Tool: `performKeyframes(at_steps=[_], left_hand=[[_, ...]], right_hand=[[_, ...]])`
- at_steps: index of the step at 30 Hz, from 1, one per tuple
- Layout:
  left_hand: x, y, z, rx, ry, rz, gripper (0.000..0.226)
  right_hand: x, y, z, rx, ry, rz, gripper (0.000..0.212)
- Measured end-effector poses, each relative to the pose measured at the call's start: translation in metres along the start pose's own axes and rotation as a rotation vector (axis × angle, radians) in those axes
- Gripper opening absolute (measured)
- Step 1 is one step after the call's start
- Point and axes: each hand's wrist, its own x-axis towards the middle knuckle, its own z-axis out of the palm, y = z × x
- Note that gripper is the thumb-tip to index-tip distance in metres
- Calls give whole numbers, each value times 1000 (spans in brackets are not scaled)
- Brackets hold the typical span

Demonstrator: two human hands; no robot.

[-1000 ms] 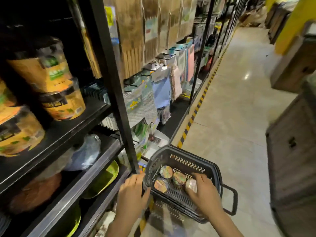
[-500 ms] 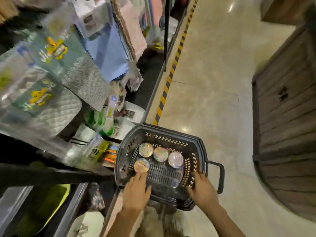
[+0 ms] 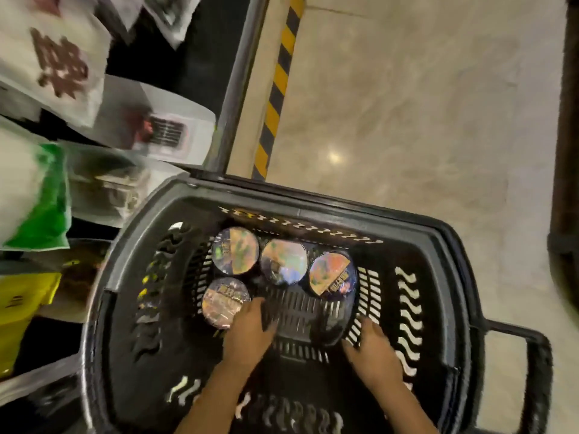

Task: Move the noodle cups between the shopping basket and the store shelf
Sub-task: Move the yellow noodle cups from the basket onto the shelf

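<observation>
A black shopping basket [image 3: 313, 211] fills the lower half of the head view. Several noodle cups stand inside it, lids up: three in a row along the far wall [image 3: 235, 250] [image 3: 283, 261] [image 3: 332, 274], and one nearer on the left [image 3: 225, 302]. My left hand [image 3: 250, 330] is inside the basket, fingers apart, with the thumb side against the near-left cup's rim. My right hand [image 3: 372, 349] lies lower right in the basket, fingers spread on the slotted floor beside the dark side of the rightmost cup. Neither hand holds anything.
Blurred packaged goods [image 3: 34, 195] sit on the low shelf on the left, close to the basket's left rim. A yellow-black floor stripe [image 3: 279, 83] runs along the shelf base. The basket's handle [image 3: 535, 368] sticks out right. A dark wooden crate [image 3: 568, 151] stands at the right edge.
The view has tilted down and closer to the basket, so the upper shelf with its cups has left the frame. Both hands moved from the near rim down into the basket.
</observation>
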Motion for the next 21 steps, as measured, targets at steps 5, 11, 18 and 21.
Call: performKeyframes(at_steps=[5, 11, 18, 21], left_hand=[[82, -25, 50, -101, -23, -66, 61], [126, -37, 77, -305, 92, -114, 75], [129, -32, 78, -526, 232, -72, 97], [115, -26, 77, -475, 335, -13, 83]], right_hand=[[80, 22, 50, 192, 36, 46, 56], [141, 31, 90, 484, 152, 58, 78], [155, 27, 89, 639, 319, -83, 86], [140, 25, 79, 621, 351, -140, 87]])
